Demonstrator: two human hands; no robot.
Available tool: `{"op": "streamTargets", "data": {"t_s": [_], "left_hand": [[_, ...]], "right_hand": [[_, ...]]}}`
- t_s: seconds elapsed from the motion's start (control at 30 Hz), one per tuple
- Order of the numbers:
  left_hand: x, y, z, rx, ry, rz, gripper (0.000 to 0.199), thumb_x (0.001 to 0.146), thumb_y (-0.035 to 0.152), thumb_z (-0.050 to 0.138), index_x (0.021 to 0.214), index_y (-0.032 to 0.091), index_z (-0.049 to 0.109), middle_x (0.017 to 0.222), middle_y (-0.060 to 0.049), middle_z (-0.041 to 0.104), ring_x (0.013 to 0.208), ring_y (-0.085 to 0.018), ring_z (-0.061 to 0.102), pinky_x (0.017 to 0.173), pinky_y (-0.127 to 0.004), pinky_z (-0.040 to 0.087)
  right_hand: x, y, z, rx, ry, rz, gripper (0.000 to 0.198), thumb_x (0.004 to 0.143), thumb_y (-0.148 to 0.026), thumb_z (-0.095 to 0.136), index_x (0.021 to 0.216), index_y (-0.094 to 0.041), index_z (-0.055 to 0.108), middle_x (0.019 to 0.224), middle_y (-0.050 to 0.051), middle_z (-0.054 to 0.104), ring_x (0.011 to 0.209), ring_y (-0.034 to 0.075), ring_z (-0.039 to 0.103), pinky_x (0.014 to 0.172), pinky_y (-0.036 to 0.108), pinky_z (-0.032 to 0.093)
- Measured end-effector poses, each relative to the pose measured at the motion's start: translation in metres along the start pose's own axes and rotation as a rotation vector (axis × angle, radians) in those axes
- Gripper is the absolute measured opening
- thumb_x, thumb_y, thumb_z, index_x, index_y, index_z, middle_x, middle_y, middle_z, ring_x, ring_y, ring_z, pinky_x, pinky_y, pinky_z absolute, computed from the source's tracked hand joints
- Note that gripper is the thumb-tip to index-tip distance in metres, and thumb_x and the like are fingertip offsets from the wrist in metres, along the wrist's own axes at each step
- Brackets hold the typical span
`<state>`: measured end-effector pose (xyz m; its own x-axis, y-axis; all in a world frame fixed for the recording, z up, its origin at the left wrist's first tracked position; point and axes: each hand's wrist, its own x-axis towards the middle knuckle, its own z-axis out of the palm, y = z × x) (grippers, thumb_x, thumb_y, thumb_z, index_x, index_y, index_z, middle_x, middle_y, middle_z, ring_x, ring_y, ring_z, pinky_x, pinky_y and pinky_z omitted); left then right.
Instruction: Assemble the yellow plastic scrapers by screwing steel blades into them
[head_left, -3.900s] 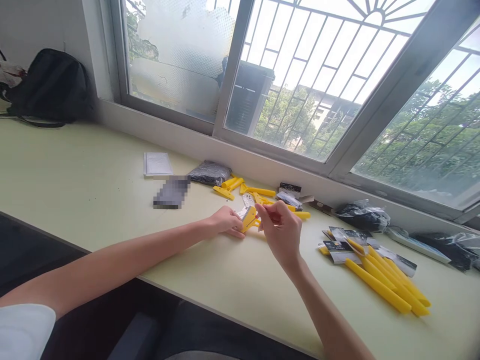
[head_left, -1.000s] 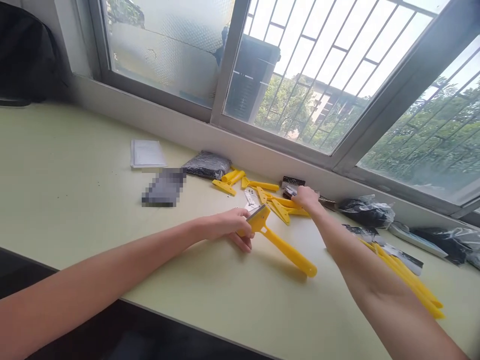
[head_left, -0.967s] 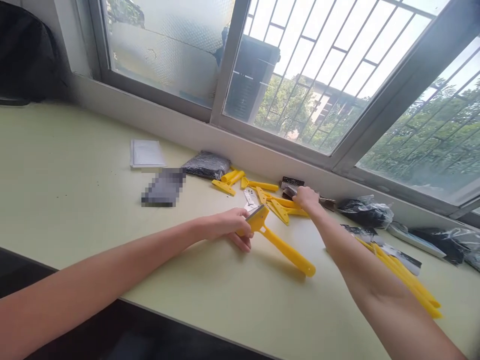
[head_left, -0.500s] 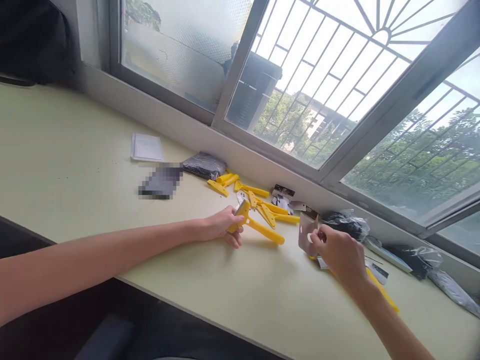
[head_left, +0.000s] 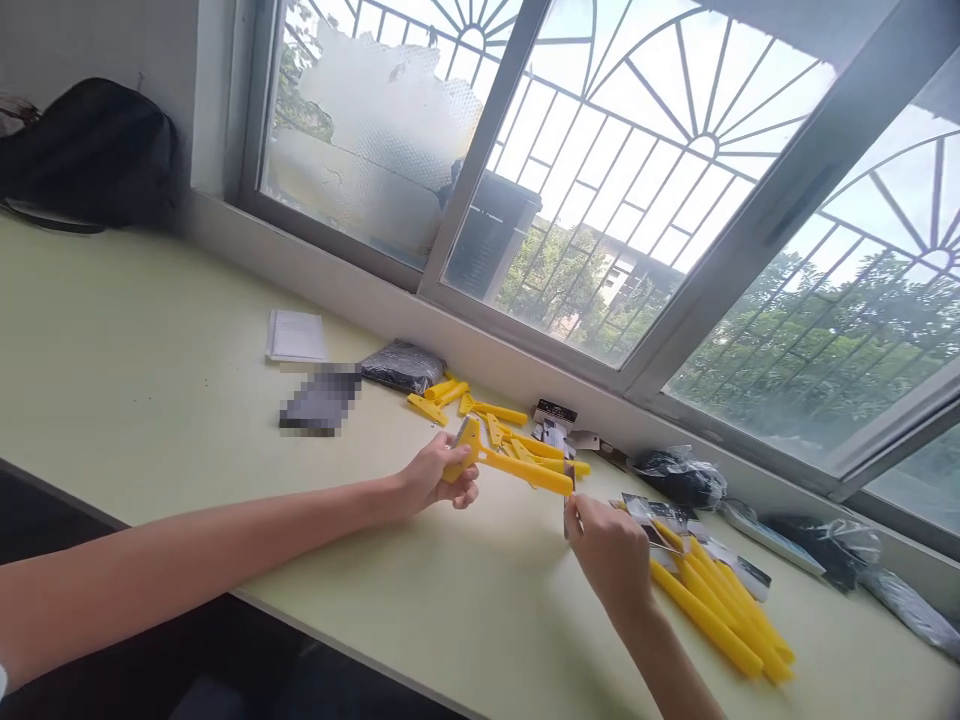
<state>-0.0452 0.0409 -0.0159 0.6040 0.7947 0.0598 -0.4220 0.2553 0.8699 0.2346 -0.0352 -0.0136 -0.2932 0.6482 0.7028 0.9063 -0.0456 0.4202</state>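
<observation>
My left hand (head_left: 429, 480) grips a yellow scraper (head_left: 525, 470) by its wide head, thumb on top. The scraper's long handle points right, just above the table. My right hand (head_left: 611, 550) is closed on a thin grey-brown card (head_left: 568, 515), seen almost edge-on at the tip of the handle. Whether the card touches the handle I cannot tell. Behind the held scraper lie several loose yellow scrapers (head_left: 499, 412). More yellow scrapers (head_left: 712, 610), with printed cards at their head ends, lie together right of my right hand.
Along the window sill lie a dark plastic-wrapped packet (head_left: 405, 365), a black-and-white printed card (head_left: 555, 412) and black bagged items (head_left: 679, 475). A white booklet (head_left: 295, 335) and a blurred dark object (head_left: 321, 400) lie left. A black bag (head_left: 90, 155) stands at the far left.
My right hand has moved left with the card, bringing it to the handle's end. The card has turned edge-on. More of the right-hand scrapers now show, and the view has tilted up.
</observation>
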Motion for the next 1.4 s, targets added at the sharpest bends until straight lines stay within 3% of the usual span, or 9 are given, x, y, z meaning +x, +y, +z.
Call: {"op": "streamTargets", "data": {"t_s": [0.23,0.53,0.7,0.8,0.93,1.03,1.17,1.27,1.4], "left_hand": [[0.0,-0.006,0.003,0.023,-0.006,-0.009,0.038,0.093,0.04,0.061,0.096,0.026,0.026,0.07,0.006,0.053,0.051,-0.015,0.06,0.05,-0.025,0.041],[-0.001,-0.014,0.007,0.106,-0.056,-0.071,0.039,0.092,0.042,0.061,0.098,0.025,0.026,0.071,0.001,0.063,0.055,-0.019,0.067,0.053,-0.029,0.047],[-0.001,-0.017,0.009,0.187,-0.157,-0.116,0.05,0.085,0.047,0.07,0.101,0.024,0.029,0.078,-0.007,0.072,0.056,-0.021,0.07,0.052,-0.029,0.048],[-0.001,-0.021,0.007,0.245,-0.156,-0.091,0.05,0.084,0.053,0.069,0.099,0.024,0.03,0.075,-0.004,0.07,0.056,-0.02,0.068,0.05,-0.028,0.047],[-0.001,-0.023,0.004,0.339,-0.092,-0.01,0.042,0.085,0.043,0.068,0.1,0.024,0.034,0.068,0.004,0.063,0.048,-0.014,0.06,0.046,-0.026,0.046],[-0.002,-0.019,0.004,0.401,-0.066,0.005,0.032,0.09,0.041,0.059,0.101,0.024,0.033,0.063,0.004,0.063,0.045,-0.016,0.06,0.044,-0.027,0.046],[-0.004,-0.014,0.007,0.456,-0.056,0.033,0.028,0.097,0.047,0.046,0.096,0.026,0.029,0.06,0.003,0.063,0.043,-0.017,0.061,0.041,-0.025,0.042],[-0.006,-0.014,0.009,0.496,-0.054,0.062,0.03,0.099,0.052,0.043,0.094,0.027,0.027,0.056,0.005,0.06,0.039,-0.015,0.057,0.039,-0.023,0.039],[-0.013,-0.016,0.012,0.562,-0.056,0.088,0.028,0.1,0.05,0.043,0.093,0.027,0.028,0.053,0.008,0.056,0.034,-0.013,0.049,0.035,-0.021,0.035]], "right_hand": [[-0.003,-0.007,0.004,0.053,0.068,0.053,0.047,0.102,-0.023,0.04,0.059,-0.018,0.059,0.05,0.004,0.059,0.046,0.015,0.052,0.057,0.03,0.023],[0.001,-0.038,-0.019,0.311,0.118,0.148,0.054,0.108,-0.042,0.038,0.063,-0.02,0.059,0.05,-0.002,0.057,0.043,0.013,0.05,0.052,0.026,0.027],[0.015,-0.073,-0.035,0.492,0.133,0.13,0.054,0.109,-0.043,0.039,0.066,-0.02,0.063,0.05,-0.004,0.056,0.044,0.011,0.049,0.052,0.024,0.03],[0.027,-0.103,-0.045,0.573,0.133,0.108,0.054,0.109,-0.04,0.039,0.063,-0.02,0.059,0.051,-0.004,0.056,0.046,0.011,0.049,0.055,0.024,0.032],[0.04,-0.132,-0.054,0.616,0.113,0.115,0.057,0.11,-0.042,0.037,0.062,-0.02,0.058,0.052,-0.001,0.059,0.048,0.012,0.052,0.056,0.026,0.03],[0.044,-0.122,-0.056,0.624,0.061,0.135,0.058,0.11,-0.047,0.038,0.064,-0.022,0.063,0.051,-0.002,0.061,0.046,0.013,0.053,0.054,0.027,0.028],[0.041,-0.073,-0.049,0.575,0.044,0.227,0.055,0.109,-0.052,0.038,0.082,-0.019,0.074,0.066,0.005,0.071,0.056,0.017,0.059,0.061,0.029,0.03],[0.037,-0.048,-0.039,0.597,-0.04,0.139,0.054,0.107,-0.055,0.041,0.083,-0.02,0.075,0.075,0.007,0.073,0.069,0.019,0.063,0.075,0.031,0.033],[0.032,-0.054,-0.026,0.701,-0.198,-0.001,0.054,0.105,-0.058,0.047,0.073,-0.022,0.07,0.064,-0.002,0.066,0.06,0.013,0.056,0.075,0.028,0.034]]}}
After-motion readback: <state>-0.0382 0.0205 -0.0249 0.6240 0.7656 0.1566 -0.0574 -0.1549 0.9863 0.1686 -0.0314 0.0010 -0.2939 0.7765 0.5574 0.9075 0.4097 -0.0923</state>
